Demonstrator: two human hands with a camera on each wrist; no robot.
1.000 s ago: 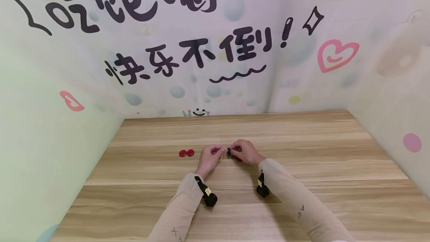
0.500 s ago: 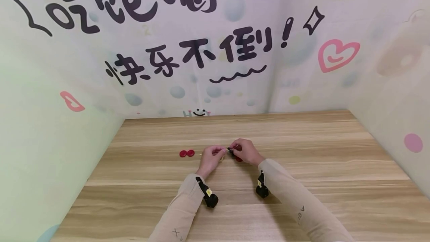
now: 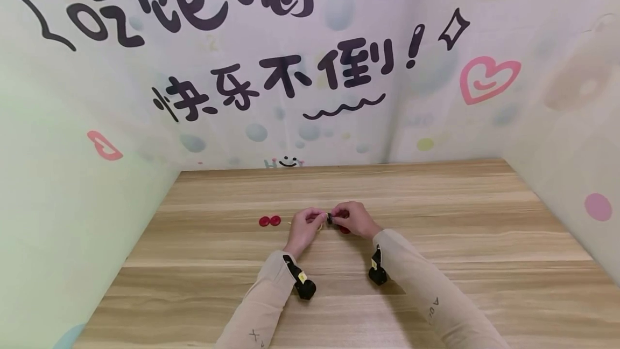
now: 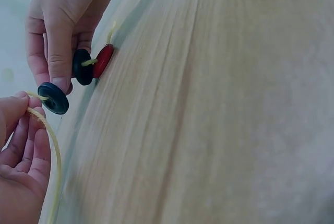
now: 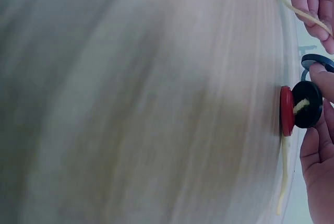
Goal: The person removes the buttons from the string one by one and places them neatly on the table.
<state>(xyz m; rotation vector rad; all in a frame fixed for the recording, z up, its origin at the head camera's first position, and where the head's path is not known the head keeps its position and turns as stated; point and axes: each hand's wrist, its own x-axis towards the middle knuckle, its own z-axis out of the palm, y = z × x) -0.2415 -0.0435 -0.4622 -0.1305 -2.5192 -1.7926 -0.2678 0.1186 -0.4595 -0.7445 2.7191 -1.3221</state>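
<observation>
My left hand [image 3: 316, 216] pinches a yellow string [image 4: 52, 145] between thumb and fingers. My right hand [image 3: 336, 214] pinches a black button [image 4: 53, 97] at the string's end, just right of the left fingertips. Further along the same string sit a second black button [image 4: 82, 67] and a red button [image 4: 103, 60], which rests on edge against the wooden table [image 3: 436, 220]. In the right wrist view the red button [image 5: 286, 110] and black button [image 5: 307, 104] are side by side, with a string tail [image 5: 283, 172] hanging below them.
Two loose red buttons [image 3: 269, 221] lie side by side on the table, left of my hands. Printed walls [image 3: 310, 69] close in the table at the back and on both sides. A small black camera is strapped to each wrist [image 3: 304, 286].
Both hands stay together at the table's centre. The black button in my right hand has turned slightly and sits a little closer to my left fingertips.
</observation>
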